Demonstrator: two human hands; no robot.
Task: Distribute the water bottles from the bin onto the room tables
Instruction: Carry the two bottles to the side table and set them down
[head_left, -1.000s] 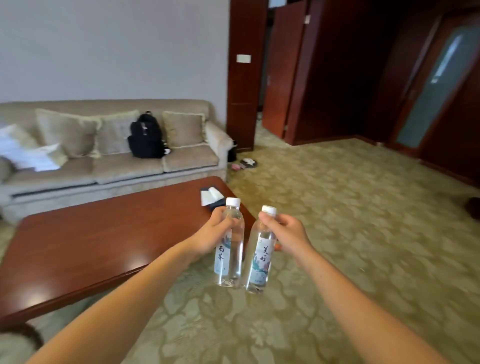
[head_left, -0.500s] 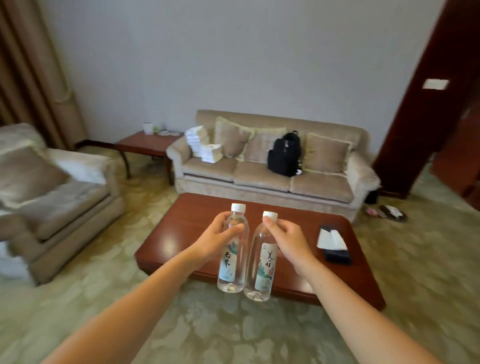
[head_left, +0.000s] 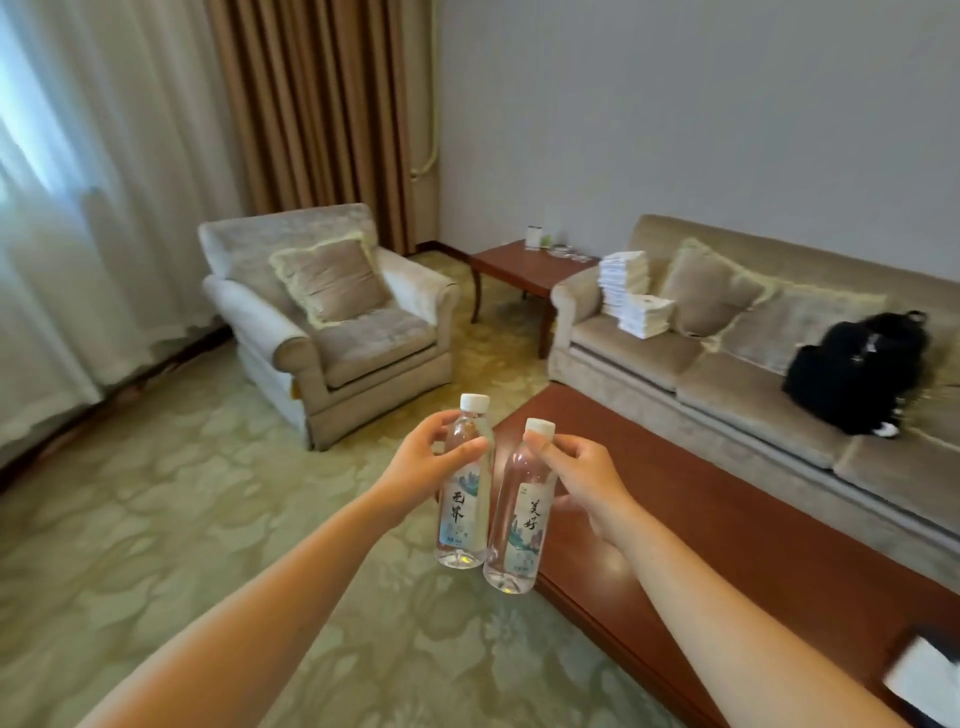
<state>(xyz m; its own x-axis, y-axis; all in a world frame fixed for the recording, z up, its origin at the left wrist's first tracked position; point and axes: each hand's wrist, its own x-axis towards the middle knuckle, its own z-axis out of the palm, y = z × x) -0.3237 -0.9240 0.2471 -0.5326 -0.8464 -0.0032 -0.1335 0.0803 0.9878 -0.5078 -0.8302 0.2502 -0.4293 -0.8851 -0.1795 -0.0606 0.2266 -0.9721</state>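
Note:
I hold two clear water bottles with white caps and printed labels upright, side by side in mid-air. My left hand (head_left: 422, 470) grips the left bottle (head_left: 464, 512) around its shoulder. My right hand (head_left: 582, 475) grips the right bottle (head_left: 519, 525) just under its cap. Both bottles hang over the carpet at the near left corner of the long red-brown coffee table (head_left: 727, 525). A small wooden side table (head_left: 519, 267) stands in the far corner between armchair and sofa. No bin is in view.
A beige armchair (head_left: 332, 322) stands left of the coffee table. The beige sofa (head_left: 753, 364) behind the table carries stacked white packs (head_left: 631, 296) and a black backpack (head_left: 857, 374). A white tissue pack (head_left: 922, 675) lies at the table's near right. Curtains cover the left wall.
My view has swung left: the doorway is gone and the armchair, curtains and side table have come into sight. Both hands keep the same grip on the two bottles.

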